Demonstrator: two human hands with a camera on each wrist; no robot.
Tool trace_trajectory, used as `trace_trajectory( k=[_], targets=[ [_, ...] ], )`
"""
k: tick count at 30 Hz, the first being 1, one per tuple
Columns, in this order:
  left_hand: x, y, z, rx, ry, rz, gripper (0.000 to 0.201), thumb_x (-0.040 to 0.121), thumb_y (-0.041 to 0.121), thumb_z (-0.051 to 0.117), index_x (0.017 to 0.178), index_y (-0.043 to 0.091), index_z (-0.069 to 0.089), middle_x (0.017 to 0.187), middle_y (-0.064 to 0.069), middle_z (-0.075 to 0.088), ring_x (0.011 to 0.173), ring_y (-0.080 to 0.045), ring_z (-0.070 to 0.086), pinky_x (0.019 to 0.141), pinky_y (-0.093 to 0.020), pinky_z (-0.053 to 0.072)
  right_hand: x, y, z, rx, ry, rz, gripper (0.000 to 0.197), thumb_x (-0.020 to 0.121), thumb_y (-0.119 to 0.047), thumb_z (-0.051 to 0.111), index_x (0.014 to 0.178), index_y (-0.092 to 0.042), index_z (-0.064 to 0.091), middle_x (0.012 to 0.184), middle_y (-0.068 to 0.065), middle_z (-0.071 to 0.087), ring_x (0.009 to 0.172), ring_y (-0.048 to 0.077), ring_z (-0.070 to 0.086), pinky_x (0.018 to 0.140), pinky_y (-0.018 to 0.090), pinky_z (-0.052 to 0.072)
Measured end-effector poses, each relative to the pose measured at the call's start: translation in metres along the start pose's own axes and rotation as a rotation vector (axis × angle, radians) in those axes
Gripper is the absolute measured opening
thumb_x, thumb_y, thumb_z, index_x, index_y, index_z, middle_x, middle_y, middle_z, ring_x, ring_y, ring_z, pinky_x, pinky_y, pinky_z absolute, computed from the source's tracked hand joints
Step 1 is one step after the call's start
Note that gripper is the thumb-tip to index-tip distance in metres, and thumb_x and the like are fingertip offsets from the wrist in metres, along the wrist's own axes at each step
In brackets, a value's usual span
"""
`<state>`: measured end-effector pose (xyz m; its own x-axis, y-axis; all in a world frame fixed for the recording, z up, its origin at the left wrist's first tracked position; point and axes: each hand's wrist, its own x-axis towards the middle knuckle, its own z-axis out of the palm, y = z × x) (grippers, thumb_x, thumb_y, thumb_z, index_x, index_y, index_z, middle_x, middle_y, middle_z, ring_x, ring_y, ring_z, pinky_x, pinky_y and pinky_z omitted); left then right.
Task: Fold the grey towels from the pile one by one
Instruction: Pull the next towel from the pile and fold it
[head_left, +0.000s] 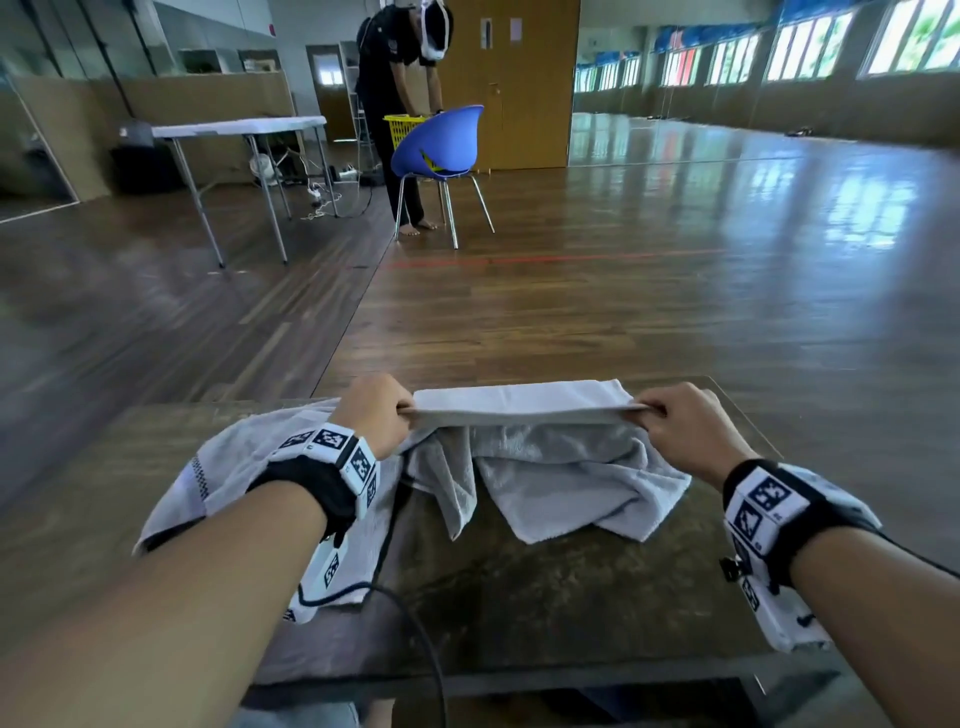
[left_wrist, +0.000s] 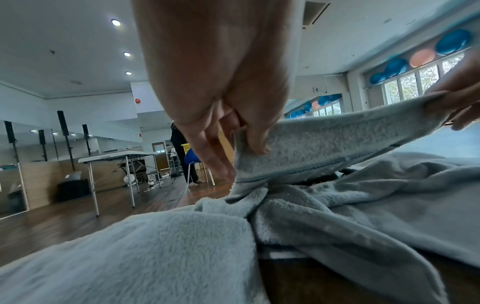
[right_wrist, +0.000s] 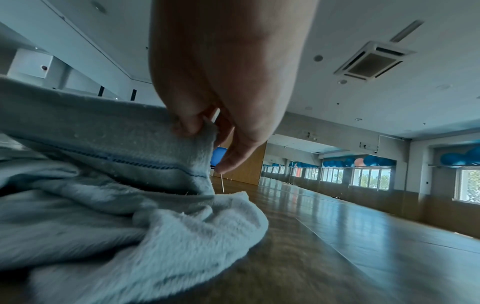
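Observation:
A grey towel (head_left: 524, 401) is stretched flat between my two hands above the dark table (head_left: 545, 597). My left hand (head_left: 382, 415) pinches its left corner, seen close in the left wrist view as the left hand (left_wrist: 233, 127) gripping the towel (left_wrist: 337, 139). My right hand (head_left: 675, 423) pinches the right corner; the right wrist view shows the right hand (right_wrist: 207, 123) on the towel (right_wrist: 103, 131). Below lies a crumpled pile of grey towels (head_left: 561, 483), spreading left under my left wrist. The held towel's far part is hidden behind its front edge.
The table's far edge (head_left: 727, 395) lies just behind the towels, with wooden floor beyond. A blue chair (head_left: 441, 143) with a yellow basket (head_left: 402, 130), a bent-over person (head_left: 395, 78) and a white folding table (head_left: 239, 127) stand far back. A black cable (head_left: 415, 623) crosses the near table.

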<state>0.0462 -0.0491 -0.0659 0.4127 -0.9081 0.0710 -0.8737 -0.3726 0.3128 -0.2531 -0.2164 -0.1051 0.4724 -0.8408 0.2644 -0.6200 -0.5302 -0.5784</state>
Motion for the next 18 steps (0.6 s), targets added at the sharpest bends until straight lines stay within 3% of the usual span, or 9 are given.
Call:
trace_trajectory(
  k=[2,4,6,9,11,13,15,16,18],
  targets=[
    [-0.016,-0.002,-0.008,-0.037,-0.022,0.021,0.017,0.088,0.005,0.065,0.075,-0.002,0.073,0.065,-0.011,0.054,0.064,-0.022,0.044,0.061,-0.03,0.035,-0.02,-0.003,-0.007,0.028,0.041,-0.023,0.041,0.093,-0.023,0.066,0.056,-0.014,0.054,0.052,-0.005,0.049,0.058,0.018,0.038,0.057,0.019,0.037],
    [-0.031,-0.004,-0.017,-0.053,-0.059,0.034,0.023,0.089,0.012,0.067,0.071,-0.002,0.068,0.064,-0.009,0.054,0.062,-0.02,0.043,0.056,-0.029,0.031,-0.038,-0.006,-0.017,0.068,0.041,-0.049,0.046,0.094,-0.028,0.066,0.057,-0.014,0.043,0.053,-0.007,0.039,0.056,0.012,0.032,0.053,0.025,0.031],
    [-0.045,-0.006,-0.026,-0.115,-0.071,0.039,0.032,0.09,0.014,0.065,0.061,0.005,0.056,0.059,-0.005,0.049,0.057,-0.019,0.041,0.054,-0.028,0.029,-0.053,-0.008,-0.028,0.15,0.02,-0.075,0.041,0.098,-0.031,0.064,0.067,-0.008,0.051,0.06,-0.008,0.043,0.059,0.008,0.036,0.057,0.031,0.033],
    [-0.063,-0.003,-0.039,-0.242,-0.097,0.032,0.036,0.093,0.019,0.062,0.062,0.014,0.045,0.059,-0.003,0.043,0.055,-0.017,0.038,0.054,-0.028,0.029,-0.071,-0.014,-0.045,0.222,0.002,-0.111,0.037,0.102,-0.03,0.06,0.085,0.003,0.059,0.069,-0.001,0.047,0.064,0.011,0.041,0.061,0.033,0.033],
    [-0.077,0.001,-0.046,-0.253,-0.111,0.043,0.038,0.097,0.027,0.06,0.065,0.011,0.046,0.063,-0.008,0.046,0.058,-0.021,0.045,0.057,-0.033,0.036,-0.082,-0.02,-0.057,0.209,0.0,-0.146,0.038,0.103,-0.03,0.058,0.075,-0.004,0.053,0.063,-0.011,0.04,0.06,0.009,0.035,0.057,0.029,0.031],
    [-0.089,0.005,-0.051,-0.243,-0.143,0.045,0.04,0.099,0.033,0.058,0.08,-0.001,0.058,0.073,-0.019,0.059,0.062,-0.027,0.059,0.064,-0.041,0.051,-0.09,-0.025,-0.069,0.196,0.001,-0.17,0.041,0.103,-0.029,0.057,0.066,-0.015,0.044,0.055,-0.013,0.036,0.053,0.005,0.031,0.049,0.019,0.028],
    [-0.1,0.008,-0.055,-0.228,-0.204,0.06,0.041,0.099,0.036,0.057,0.1,-0.004,0.065,0.088,-0.023,0.068,0.058,-0.017,0.065,0.063,-0.035,0.057,-0.096,-0.029,-0.081,0.213,-0.03,-0.147,0.039,0.103,-0.031,0.057,0.069,-0.013,0.05,0.057,-0.011,0.041,0.049,0.003,0.039,0.047,0.011,0.036],
    [-0.104,0.011,-0.057,-0.219,-0.246,0.073,0.039,0.099,0.036,0.057,0.102,-0.002,0.067,0.089,-0.021,0.069,0.051,-0.01,0.063,0.055,-0.027,0.055,-0.099,-0.03,-0.087,0.25,-0.073,-0.113,0.037,0.102,-0.033,0.057,0.074,-0.01,0.056,0.061,-0.006,0.046,0.051,0.005,0.046,0.047,0.014,0.043],
    [-0.112,0.016,-0.063,-0.184,-0.328,0.071,0.032,0.098,0.036,0.059,0.089,0.007,0.066,0.079,-0.012,0.067,0.042,-0.005,0.058,0.046,-0.02,0.046,-0.106,-0.034,-0.101,0.312,-0.206,-0.022,0.036,0.1,-0.041,0.057,0.088,-0.008,0.067,0.067,0.003,0.058,0.055,0.01,0.06,0.048,0.023,0.053]
  ],
)
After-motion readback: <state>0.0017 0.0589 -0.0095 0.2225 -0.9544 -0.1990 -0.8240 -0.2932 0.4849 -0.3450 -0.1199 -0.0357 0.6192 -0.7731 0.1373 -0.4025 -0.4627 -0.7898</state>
